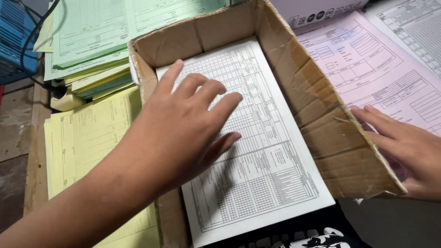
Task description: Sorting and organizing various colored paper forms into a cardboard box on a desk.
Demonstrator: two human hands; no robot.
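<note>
An open brown cardboard box [317, 96] lies in front of me, holding a stack of white printed form sheets [266, 170]. My left hand [188, 124] reaches into the box with fingers spread, resting flat on the top white sheet. My right hand [409, 151] lies open outside the box, its fingers against the box's right wall and over a pink form sheet [367, 69]. Neither hand grips anything.
A yellow form stack [82, 138] lies left of the box, with a green form pile [92, 36] behind it. More white forms [413, 27] sit at far right. A blue crate [14, 41] and black cable are at the upper left.
</note>
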